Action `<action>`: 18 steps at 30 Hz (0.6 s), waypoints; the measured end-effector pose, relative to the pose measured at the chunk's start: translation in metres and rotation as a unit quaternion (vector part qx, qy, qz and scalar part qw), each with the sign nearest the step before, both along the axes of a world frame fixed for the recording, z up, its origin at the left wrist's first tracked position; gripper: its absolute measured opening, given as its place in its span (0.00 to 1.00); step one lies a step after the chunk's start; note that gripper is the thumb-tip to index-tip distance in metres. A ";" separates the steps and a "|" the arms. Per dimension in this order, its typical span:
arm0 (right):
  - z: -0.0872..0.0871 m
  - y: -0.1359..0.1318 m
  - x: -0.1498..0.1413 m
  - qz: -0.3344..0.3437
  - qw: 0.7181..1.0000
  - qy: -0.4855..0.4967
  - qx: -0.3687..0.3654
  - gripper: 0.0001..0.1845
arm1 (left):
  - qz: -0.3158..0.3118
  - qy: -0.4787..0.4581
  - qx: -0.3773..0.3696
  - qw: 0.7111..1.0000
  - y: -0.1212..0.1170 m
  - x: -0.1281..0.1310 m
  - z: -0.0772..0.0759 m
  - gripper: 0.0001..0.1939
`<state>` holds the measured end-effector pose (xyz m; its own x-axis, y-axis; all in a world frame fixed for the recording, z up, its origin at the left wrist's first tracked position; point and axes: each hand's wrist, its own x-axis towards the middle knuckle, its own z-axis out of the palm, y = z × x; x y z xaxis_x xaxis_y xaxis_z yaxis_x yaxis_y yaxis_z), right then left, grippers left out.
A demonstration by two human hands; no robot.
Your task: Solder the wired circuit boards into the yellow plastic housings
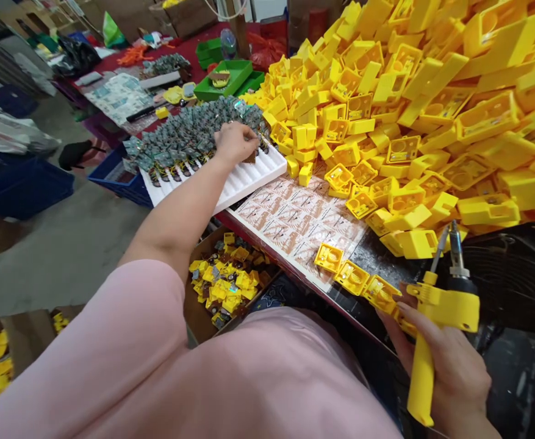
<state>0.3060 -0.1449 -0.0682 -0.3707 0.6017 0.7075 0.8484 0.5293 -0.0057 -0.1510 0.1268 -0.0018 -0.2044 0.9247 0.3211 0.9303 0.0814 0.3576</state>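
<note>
My left hand point(236, 144) reaches over a white foam tray point(267, 166), its fingers pinched together. What they hold, if anything, is hidden; a small brown piece point(250, 157) shows just below them. Grey circuit pieces with wires point(189, 137) stand packed in the tray's slots. In my right hand point(452, 360) is a yellow soldering gun point(450, 308), its metal tip pointing up and away. Fingers of the same hand are at the near end of a row of open yellow plastic cases point(352, 277) along the table edge.
A tall heap of yellow cases point(399, 116) covers the table's right and back. Green trays point(226, 79) stand behind the foam tray. Below the edge is a box of yellow parts point(226, 286); a black fan-like grille point(514, 274) is at right. Blue crates point(22, 186) sit on the floor.
</note>
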 end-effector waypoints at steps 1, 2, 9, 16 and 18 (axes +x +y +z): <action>0.001 0.000 0.000 -0.002 1.000 -0.001 0.003 0.46 | -0.010 -0.050 0.026 0.998 -0.003 0.001 0.002 0.16; 0.001 0.000 -0.001 0.003 1.000 0.001 0.012 0.46 | -0.033 -0.108 0.053 0.992 -0.006 0.002 0.006 0.21; 0.011 0.016 -0.028 0.055 0.996 0.058 -0.035 0.37 | -0.280 -0.308 0.016 0.909 -0.055 0.050 0.026 0.39; 0.007 0.044 -0.068 0.105 0.983 0.014 -0.149 0.16 | -0.470 -0.058 -0.163 0.866 -0.144 0.129 -0.021 0.09; 0.003 0.048 -0.070 0.118 0.980 0.003 -0.161 0.17 | -0.477 -0.016 -0.148 0.866 -0.155 0.136 -0.030 0.08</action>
<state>0.2356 -0.0965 -0.0648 -0.5230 0.6917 0.4980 0.7015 0.6812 -0.2094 -0.0151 -0.0284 -0.0316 0.6932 0.7190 0.0494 0.6151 -0.6260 0.4794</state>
